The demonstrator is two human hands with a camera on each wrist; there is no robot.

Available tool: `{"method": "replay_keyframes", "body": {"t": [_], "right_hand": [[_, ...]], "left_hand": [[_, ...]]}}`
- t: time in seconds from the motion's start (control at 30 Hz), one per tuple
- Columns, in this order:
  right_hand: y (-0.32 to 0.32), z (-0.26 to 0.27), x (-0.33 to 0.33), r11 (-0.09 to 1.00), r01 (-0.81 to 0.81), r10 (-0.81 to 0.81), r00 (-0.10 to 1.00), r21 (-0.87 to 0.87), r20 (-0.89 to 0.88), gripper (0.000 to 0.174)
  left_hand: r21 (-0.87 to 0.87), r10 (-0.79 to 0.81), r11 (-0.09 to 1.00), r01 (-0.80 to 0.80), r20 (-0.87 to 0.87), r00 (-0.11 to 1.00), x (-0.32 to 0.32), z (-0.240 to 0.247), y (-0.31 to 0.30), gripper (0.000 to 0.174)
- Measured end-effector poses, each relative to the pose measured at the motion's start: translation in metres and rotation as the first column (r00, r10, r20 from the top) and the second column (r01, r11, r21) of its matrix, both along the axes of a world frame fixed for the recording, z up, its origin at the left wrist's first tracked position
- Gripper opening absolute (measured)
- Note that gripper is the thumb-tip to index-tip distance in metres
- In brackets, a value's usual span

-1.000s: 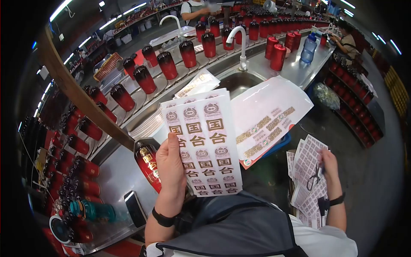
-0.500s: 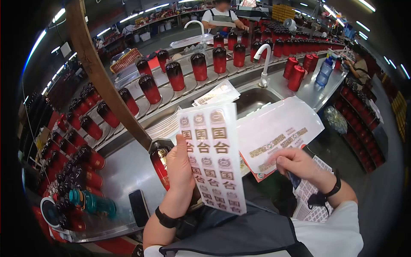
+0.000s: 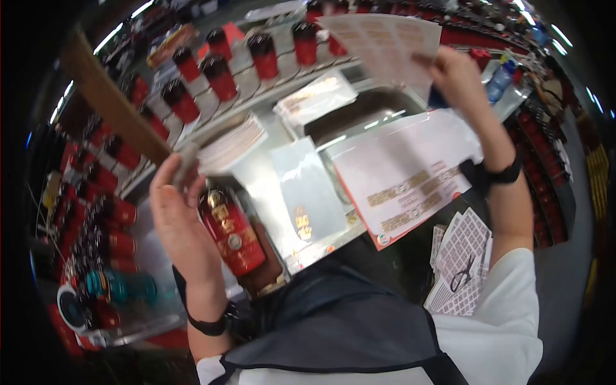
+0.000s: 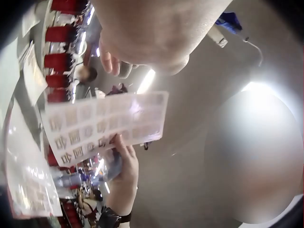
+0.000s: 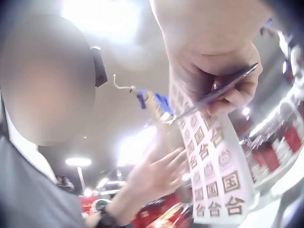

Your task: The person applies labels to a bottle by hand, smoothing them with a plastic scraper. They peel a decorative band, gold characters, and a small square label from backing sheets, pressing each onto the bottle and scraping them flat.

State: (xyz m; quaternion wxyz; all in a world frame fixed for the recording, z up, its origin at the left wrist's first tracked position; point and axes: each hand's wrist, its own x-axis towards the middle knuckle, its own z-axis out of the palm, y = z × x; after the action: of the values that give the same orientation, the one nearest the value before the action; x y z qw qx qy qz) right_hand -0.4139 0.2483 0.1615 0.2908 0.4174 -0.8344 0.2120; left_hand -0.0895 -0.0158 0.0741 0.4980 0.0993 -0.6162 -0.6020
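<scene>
My right hand (image 3: 459, 80) holds up a sheet of stickers (image 3: 385, 48) over the sink, printed with rows of gold characters. A thin dark blue flat piece (image 5: 213, 97) is also gripped in that hand. My left hand (image 3: 186, 224) is raised beside a red and black bottle (image 3: 234, 240), its fingers loosely spread with nothing in them. A grey cover (image 4: 125, 70) sits on one of its fingertips. The bottle lies tilted in a holder, gold lettering facing up. Right of it lies a greyish sheet (image 3: 308, 170) with a few gold characters at its lower end.
A large white printed sheet (image 3: 410, 154) covers the worktop by the sink (image 3: 359, 115). Paper stacks (image 3: 234, 144) lie behind the bottle. Red and black bottles (image 3: 218, 77) line the conveyor. Scissors (image 3: 461, 277) rest on sticker sheets low right. A wooden post (image 3: 115, 96) stands left.
The sticker sheet has passed from my left hand to my right, which came up from beside the scissors and carried it far right. My left hand has let go and moved left.
</scene>
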Motion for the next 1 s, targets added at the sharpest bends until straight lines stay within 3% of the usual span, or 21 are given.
{"method": "replay_keyframes", "body": {"t": [0.07,0.13,0.17,0.23,0.27,0.33,0.37,0.4,0.43,0.47,0.5,0.57,0.6,0.63,0.67,0.73,0.87,0.9,0.93,1.0], "right_hand": [[-0.011,0.003,-0.038,0.944,0.174,-0.133,0.979,0.279,-0.157,0.022],[-0.028,-0.019,-0.081,0.832,0.248,-0.171,0.966,0.496,-0.195,0.022],[-0.039,-0.032,-0.096,0.836,0.211,-0.136,0.974,0.506,-0.181,0.022],[-0.056,-0.063,-0.122,0.641,0.251,-0.189,0.967,0.725,-0.168,0.022],[-0.062,-0.083,-0.139,0.639,0.235,-0.170,0.972,0.733,-0.164,0.022],[-0.071,-0.119,-0.166,0.476,0.241,-0.141,0.970,0.846,-0.197,0.018],[-0.076,-0.128,-0.168,0.466,0.228,-0.124,0.974,0.855,-0.192,0.018],[-0.081,-0.138,-0.169,0.357,0.231,-0.134,0.972,0.905,-0.195,0.018],[-0.084,-0.146,-0.170,0.246,0.234,-0.146,0.968,0.940,-0.203,0.018],[-0.085,-0.157,-0.174,0.238,0.230,-0.140,0.970,0.944,-0.201,0.018],[-0.084,-0.166,-0.178,0.234,0.169,-0.131,0.981,0.957,-0.142,0.023],[-0.088,-0.164,-0.172,0.224,0.119,-0.121,0.988,0.967,-0.093,0.030],[-0.087,-0.163,-0.167,0.289,0.120,-0.120,0.989,0.950,-0.088,0.035],[-0.089,-0.158,-0.158,0.354,0.124,-0.122,0.989,0.927,-0.085,0.040],[-0.094,-0.152,-0.149,0.352,0.132,-0.123,0.988,0.927,-0.094,0.040],[-0.110,-0.139,-0.126,0.707,-0.041,-0.047,0.993,0.706,0.106,0.040],[-0.168,-0.116,-0.066,0.797,-0.277,0.067,0.923,0.537,0.378,0.028],[-0.182,-0.119,-0.054,0.811,-0.361,0.118,0.872,0.461,0.474,0.029],[-0.198,-0.124,-0.044,0.813,-0.421,0.127,0.802,0.401,0.584,0.030],[-0.231,-0.143,-0.035,0.796,-0.484,0.179,0.762,0.364,0.622,0.036]], "left_hand": [[-0.045,0.123,0.992,-0.120,0.074,0.990,0.022,-0.006,-0.009,0.042],[-0.057,0.255,0.967,-0.250,0.139,0.957,0.045,-0.025,-0.017,0.031],[-0.093,0.277,0.960,-0.263,0.207,0.938,0.057,-0.035,-0.018,0.031],[-0.161,0.289,0.955,-0.250,0.299,0.909,0.082,-0.056,-0.017,0.031],[-0.187,0.276,0.958,-0.219,0.378,0.884,0.095,-0.068,-0.018,0.035],[-0.293,0.281,0.944,-0.152,0.473,0.835,0.112,-0.081,-0.011,0.044],[-0.311,0.273,0.943,-0.119,0.517,0.812,0.116,-0.085,-0.005,0.055],[-0.434,0.284,0.901,-0.010,0.572,0.769,0.119,-0.086,-0.004,0.071],[-0.450,0.280,0.893,0.024,0.596,0.753,0.118,-0.089,0.001,0.082],[-0.467,0.275,0.882,0.061,0.617,0.737,0.117,-0.092,0.006,0.094],[-0.497,0.286,0.860,0.113,0.654,0.700,0.117,-0.100,0.007,0.110],[-0.426,0.244,0.898,0.112,0.693,0.678,0.113,-0.111,0.010,0.111],[-0.363,0.206,0.925,0.113,0.727,0.655,0.112,-0.115,0.010,0.111],[-0.441,0.263,0.891,0.110,0.698,0.666,0.109,-0.121,0.007,0.110],[-0.440,0.261,0.892,0.107,0.693,0.673,0.107,-0.127,0.005,0.110],[-0.437,0.274,0.897,0.069,0.671,0.689,0.105,-0.138,0.002,0.109],[-0.514,0.325,0.857,0.033,0.590,0.739,0.100,-0.150,0.000,0.109],[-0.402,0.253,0.915,0.017,0.608,0.752,0.102,-0.160,0.002,0.106],[-0.402,0.248,0.915,0.019,0.600,0.761,0.103,-0.164,0.003,0.106],[-0.390,0.232,0.921,0.020,0.588,0.775,0.103,-0.169,0.002,0.103]]}}
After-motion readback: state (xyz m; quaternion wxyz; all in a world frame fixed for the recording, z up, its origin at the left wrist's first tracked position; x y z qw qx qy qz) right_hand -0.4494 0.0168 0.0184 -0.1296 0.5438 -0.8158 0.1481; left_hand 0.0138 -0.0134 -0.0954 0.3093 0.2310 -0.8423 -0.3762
